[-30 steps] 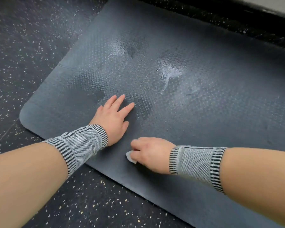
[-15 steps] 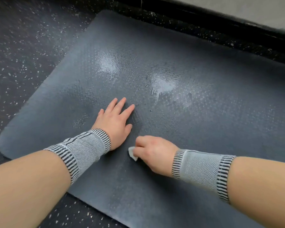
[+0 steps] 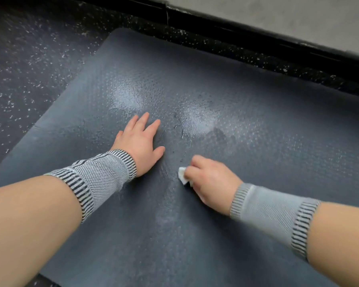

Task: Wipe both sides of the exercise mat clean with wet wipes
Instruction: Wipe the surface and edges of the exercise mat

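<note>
The left hand (image 3: 140, 141) lies flat, fingers straight, on the dark grey textured rubber exercise mat (image 3: 257, 125) (wet patches shine); the right hand (image 3: 208, 180) grips a small white wet wipe (image 3: 182, 175).

Both forearms are bare from the near edge of the view down to the wrists. Each wrist wears a snug knitted wrist sleeve in light grey. The left wrist sleeve (image 3: 95, 179) has a fine dotted mesh weave through its middle and bands of narrow black-and-grey stripes at both ends, one at the base of the left hand (image 3: 140, 141) and one up the forearm. The right wrist sleeve (image 3: 272, 214) is the same make, its middle showing a smoother ribbed knit, with matching striped cuffs beside the right hand (image 3: 209, 181) and at the forearm end. No rings or watch show.
</note>
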The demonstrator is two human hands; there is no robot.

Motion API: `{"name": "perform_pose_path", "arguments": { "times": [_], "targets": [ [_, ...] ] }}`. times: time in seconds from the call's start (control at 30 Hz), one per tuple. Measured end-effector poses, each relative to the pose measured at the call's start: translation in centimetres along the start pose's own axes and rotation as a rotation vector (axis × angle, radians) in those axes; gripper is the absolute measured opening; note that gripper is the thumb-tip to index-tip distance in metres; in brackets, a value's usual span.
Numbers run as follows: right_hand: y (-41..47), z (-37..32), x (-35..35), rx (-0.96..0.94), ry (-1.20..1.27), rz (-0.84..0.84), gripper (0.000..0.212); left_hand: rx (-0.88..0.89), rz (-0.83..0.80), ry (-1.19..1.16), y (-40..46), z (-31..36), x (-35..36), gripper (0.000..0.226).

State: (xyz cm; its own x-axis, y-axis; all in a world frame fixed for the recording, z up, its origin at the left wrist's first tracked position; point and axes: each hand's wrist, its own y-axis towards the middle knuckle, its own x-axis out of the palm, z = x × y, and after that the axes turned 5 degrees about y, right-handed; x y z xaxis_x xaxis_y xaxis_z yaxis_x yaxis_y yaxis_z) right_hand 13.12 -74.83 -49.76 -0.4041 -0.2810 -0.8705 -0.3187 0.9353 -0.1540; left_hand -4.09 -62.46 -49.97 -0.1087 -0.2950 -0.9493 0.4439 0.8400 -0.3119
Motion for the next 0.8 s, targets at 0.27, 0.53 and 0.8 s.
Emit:
{"name": "perform_pose_path", "arguments": {
  "times": [0.27, 0.53, 0.8],
  "targets": [
    [3.8, 5.0, -2.5, 0.013, -0.138, -0.028, 0.014, -0.124, -0.11, -0.012, 4.3, 0.6, -2.3, 0.101],
    [5.1, 7.6, -4.2, 0.259, -0.058, 0.231, 0.015, -0.189, -0.33, 0.175, 6.9, 2.2, -4.3, 0.13],
    [7.9, 11.2, -6.1, 0.108, -0.129, 0.153, 0.013, -0.222, -0.365, 0.188, 7.2, 2.7, -4.0, 0.132]
  ]
}}
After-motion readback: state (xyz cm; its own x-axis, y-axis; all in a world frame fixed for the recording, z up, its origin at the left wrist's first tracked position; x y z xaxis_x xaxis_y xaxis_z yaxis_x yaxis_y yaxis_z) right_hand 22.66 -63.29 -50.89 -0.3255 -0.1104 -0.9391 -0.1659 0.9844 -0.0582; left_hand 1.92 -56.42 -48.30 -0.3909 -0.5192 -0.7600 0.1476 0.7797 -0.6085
